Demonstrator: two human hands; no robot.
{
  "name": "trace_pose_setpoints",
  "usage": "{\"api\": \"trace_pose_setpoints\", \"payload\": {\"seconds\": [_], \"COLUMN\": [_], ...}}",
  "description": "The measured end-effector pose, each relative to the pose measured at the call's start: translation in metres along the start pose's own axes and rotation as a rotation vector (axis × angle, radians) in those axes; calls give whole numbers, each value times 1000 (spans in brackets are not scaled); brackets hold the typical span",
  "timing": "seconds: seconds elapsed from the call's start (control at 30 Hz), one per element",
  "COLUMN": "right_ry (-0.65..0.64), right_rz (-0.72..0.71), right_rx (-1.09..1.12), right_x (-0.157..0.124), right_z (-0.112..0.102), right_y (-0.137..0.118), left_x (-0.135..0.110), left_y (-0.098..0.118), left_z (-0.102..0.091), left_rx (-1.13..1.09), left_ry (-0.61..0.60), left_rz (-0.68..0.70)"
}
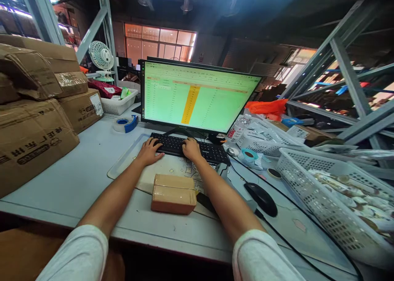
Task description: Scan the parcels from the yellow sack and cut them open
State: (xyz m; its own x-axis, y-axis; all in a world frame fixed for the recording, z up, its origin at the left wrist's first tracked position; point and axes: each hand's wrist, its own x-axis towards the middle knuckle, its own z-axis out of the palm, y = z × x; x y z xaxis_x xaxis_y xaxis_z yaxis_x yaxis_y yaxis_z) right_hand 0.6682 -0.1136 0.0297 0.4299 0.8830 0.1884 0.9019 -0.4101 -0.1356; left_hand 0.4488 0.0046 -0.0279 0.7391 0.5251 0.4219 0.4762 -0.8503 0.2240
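Note:
My left hand (150, 151) rests with its fingers on the left part of a black keyboard (197, 149), and my right hand (191, 148) lies on the keys near its middle. Neither hand holds anything. Behind the keyboard stands a monitor (197, 96) showing a green spreadsheet with an orange column. A small taped cardboard parcel (174, 199) lies on the desk mat between my forearms. To the right of my right forearm sits a black computer mouse (261, 199), untouched.
Stacked cardboard boxes (33, 137) fill the desk's left side, near a roll of packing tape (125, 124). A white plastic basket (332, 203) of small packets stands at right, with bagged items behind it. Grey metal shelving (347, 67) rises beyond the desk at right.

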Motion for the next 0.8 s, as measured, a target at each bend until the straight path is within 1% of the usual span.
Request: {"api": "trace_pose_setpoints", "payload": {"seconds": [0.17, 0.43, 0.6, 0.8], "right_ry": [10, 9, 24, 30], "right_rz": [-3, -12, -16, -114], "right_rx": [18, 21, 19, 39], "right_x": [1, 0, -2, -5], "right_z": [3, 9, 7, 6], "right_y": [4, 5, 4, -5], "left_x": [0, 0, 0, 0], "left_y": [-1, 0, -1, -1], "left_z": [1, 1, 1, 1], "left_rx": [8, -5, -13, -22], "left_ry": [18, 11, 13, 15], "left_rz": [3, 4, 3, -3]}}
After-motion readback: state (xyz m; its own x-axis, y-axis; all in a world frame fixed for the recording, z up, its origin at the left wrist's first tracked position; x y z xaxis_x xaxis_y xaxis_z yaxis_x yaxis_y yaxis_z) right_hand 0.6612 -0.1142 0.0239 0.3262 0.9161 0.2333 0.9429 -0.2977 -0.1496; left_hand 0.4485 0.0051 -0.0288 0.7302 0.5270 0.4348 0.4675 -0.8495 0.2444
